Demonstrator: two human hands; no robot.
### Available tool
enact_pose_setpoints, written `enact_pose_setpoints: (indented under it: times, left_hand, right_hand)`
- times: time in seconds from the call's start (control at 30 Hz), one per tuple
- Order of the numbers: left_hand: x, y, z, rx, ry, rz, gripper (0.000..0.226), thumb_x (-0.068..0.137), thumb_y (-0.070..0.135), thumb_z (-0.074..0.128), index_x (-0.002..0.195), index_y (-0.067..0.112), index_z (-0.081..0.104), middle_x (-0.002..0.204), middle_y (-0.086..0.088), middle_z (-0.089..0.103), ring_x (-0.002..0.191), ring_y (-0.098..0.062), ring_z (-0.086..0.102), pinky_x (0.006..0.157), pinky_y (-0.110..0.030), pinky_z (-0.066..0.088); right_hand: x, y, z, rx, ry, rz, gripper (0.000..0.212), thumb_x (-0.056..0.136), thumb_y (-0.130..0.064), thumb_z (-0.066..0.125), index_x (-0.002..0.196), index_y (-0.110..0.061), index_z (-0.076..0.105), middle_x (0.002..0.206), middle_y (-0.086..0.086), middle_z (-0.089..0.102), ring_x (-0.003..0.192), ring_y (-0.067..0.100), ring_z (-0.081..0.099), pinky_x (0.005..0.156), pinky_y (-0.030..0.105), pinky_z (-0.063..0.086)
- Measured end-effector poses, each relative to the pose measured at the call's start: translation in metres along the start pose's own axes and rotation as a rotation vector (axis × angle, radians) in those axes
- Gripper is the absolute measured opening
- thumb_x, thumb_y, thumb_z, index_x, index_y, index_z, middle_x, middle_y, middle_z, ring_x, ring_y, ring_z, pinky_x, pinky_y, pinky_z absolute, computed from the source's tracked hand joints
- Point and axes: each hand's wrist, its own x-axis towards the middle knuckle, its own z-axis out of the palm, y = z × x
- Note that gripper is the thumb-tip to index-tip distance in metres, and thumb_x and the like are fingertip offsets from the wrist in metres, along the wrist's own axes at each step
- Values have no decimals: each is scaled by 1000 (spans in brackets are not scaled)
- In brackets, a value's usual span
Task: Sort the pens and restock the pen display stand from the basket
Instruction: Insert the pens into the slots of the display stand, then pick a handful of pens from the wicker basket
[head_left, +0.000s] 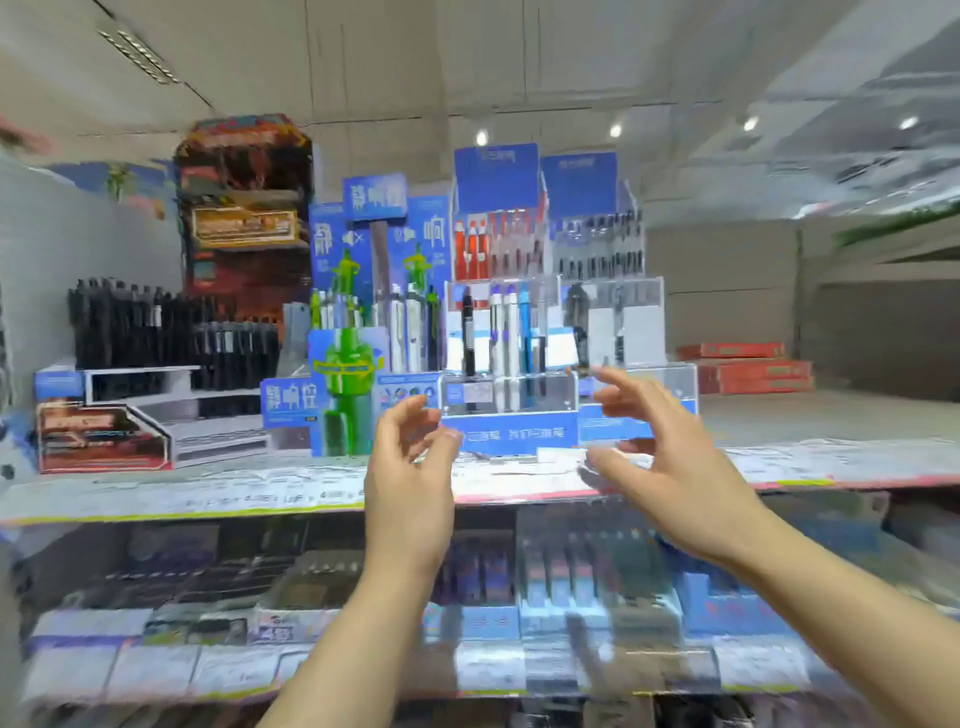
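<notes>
A: What do the hands have hold of?

B: Nothing. The left hand (410, 467) is raised with its fingers loosely curved and spread, thumb apart from them, and its grip is empty. The right hand (670, 457) is the same, fingers splayed and reaching forward, thumb low, nothing between them

A: Where are they?

B: Both hover in front of the stand (511, 364), the left at its lower left corner, the right at its lower right. The picture is too blurred to say whether any fingertip touches it

A: And the pens?

B: A few pens (506, 325) stand upright in the clear middle tier of the stand, one black, some white with blue, one blue. Above them are red pens (475, 249) on the left and dark pens (605, 254) on the right, each under a blue header card

A: What is around it?

B: The stand sits on the top shelf (218, 488), whose front edge carries price labels. Just to its left is a blue display (358, 322) with a green figure on it. Further left is a rack of black pens (171, 332), with a dark red box (101, 436) below it and a tall dark display (244, 208) behind. Well to the right lie red boxes (748, 366) in a stack. A lower shelf (363, 613) under the hands holds more boxed stock, too blurred to name
</notes>
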Motion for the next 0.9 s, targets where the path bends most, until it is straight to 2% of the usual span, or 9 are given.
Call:
enact_pose_setpoints:
  times: [0.07, 0.17, 0.33, 0.43, 0.53, 0.6, 0.67, 0.8, 0.9]
  left_hand:
    - [-17, 2, 35, 10, -43, -20, 29, 93, 10, 63, 108, 34, 59, 110, 7, 67, 97, -16, 65, 101, -54, 48]
    - [-38, 9, 90, 15, -125, -49, 29, 93, 14, 63, 111, 36, 57, 112, 9, 65, 101, -23, 66, 100, -55, 49]
    - [-64, 19, 176, 62, -339, -30, 35, 92, 15, 66, 113, 40, 54, 114, 10, 64, 103, -18, 66, 98, -53, 51]
    - [-70, 22, 222, 124, -517, -42, 38, 92, 14, 66, 112, 43, 52, 115, 8, 63, 94, -21, 68, 93, -55, 53]
    - [-72, 26, 262, 179, -726, -105, 39, 79, 33, 70, 110, 46, 52, 118, 5, 62, 85, -24, 71, 90, -53, 55]
    - [-71, 26, 287, 253, -805, -40, 46, 69, 42, 65, 113, 48, 51, 115, 10, 62, 81, -11, 71, 89, -48, 56]
    - [-68, 24, 314, 323, -855, 32, 56, 68, 48, 63, 122, 47, 49, 114, 15, 62, 79, -3, 68, 91, -44, 55]
    - [-52, 10, 387, 523, -957, 148, 76, 68, 55, 59, 140, 42, 39, 123, 10, 61, 96, -13, 64, 97, -41, 50]
    - [-41, -6, 452, 558, -1011, 170, 71, 80, 48, 67, 143, 37, 37, 121, 10, 61, 90, -11, 60, 87, -32, 49]
  right_hand:
    - [-13, 15, -41, -34, 3, 34, 66, 89, -17, 68, 136, -54, 39, 129, -21, 52, 122, -5, 49, 93, 17, 45]
    - [-27, 33, -100, -128, 9, 58, 69, 87, -18, 71, 129, -61, 36, 128, -22, 51, 120, -12, 47, 92, 16, 42]
    - [-43, 66, -180, -204, 31, 167, 68, 88, -18, 72, 141, -45, 41, 132, -14, 52, 124, -2, 48, 105, 34, 45]
    - [-54, 89, -213, -214, 28, 217, 67, 87, -27, 71, 141, -51, 38, 134, -15, 50, 127, -4, 46, 108, 34, 43]
    - [-61, 114, -243, -257, 30, 256, 68, 83, -42, 68, 140, -57, 34, 136, -18, 50, 130, -3, 45, 108, 31, 41]
    - [-59, 133, -265, -299, 32, 279, 70, 82, -48, 65, 144, -56, 33, 137, -19, 49, 131, -1, 45, 110, 35, 41]
    - [-52, 152, -286, -337, 25, 287, 69, 87, -39, 69, 145, -51, 34, 136, -17, 50, 130, 0, 45, 111, 38, 41]
    - [-30, 195, -325, -412, -18, 278, 63, 88, -37, 68, 143, -50, 39, 137, -15, 54, 126, 0, 48, 109, 33, 42]
    - [-10, 232, -362, -445, -58, 299, 58, 92, -36, 68, 141, -49, 41, 136, -16, 55, 126, -1, 49, 109, 29, 41]
